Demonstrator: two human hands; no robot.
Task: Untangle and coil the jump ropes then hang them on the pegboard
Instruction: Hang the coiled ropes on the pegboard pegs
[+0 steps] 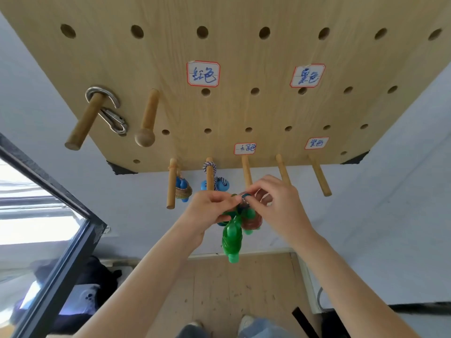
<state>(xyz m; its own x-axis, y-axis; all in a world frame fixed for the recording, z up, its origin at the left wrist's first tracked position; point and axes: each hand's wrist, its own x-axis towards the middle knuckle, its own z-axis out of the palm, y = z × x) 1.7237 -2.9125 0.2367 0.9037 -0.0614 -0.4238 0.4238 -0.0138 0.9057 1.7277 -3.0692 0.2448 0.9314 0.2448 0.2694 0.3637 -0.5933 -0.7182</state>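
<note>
Item: green jump rope (pixel 231 237), coiled. My left hand (pixel 210 211) and right hand (pixel 275 206) pinched its loop; hanging step. Next: loop onto peg (pixel 246 172).

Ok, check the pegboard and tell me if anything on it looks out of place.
One thing stands out: a pair of metal carabiners hangs on the upper left peg, not a jump rope. Otherwise two coiled ropes with blue handles hang neatly, and both hands hold the green-handled rope at the next peg.
</note>
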